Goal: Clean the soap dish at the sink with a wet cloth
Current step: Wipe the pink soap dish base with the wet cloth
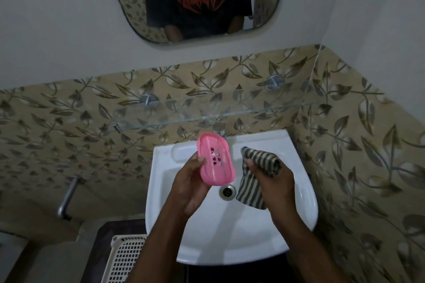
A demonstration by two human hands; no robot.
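While the left hand (190, 187) grips the empty pink soap dish (216, 162) over the sink (305, 200), right hand (271, 181) fingers clamp the striped cloth (251, 188).

The white ceramic sink (230, 234) lay open at its near half. Over its far half a pink plastic soap dish (216, 162) and striped grey cloth (251, 190) hung, a gap between them. A clear glass shelf (230, 109) overhung the chrome tap (219, 128).
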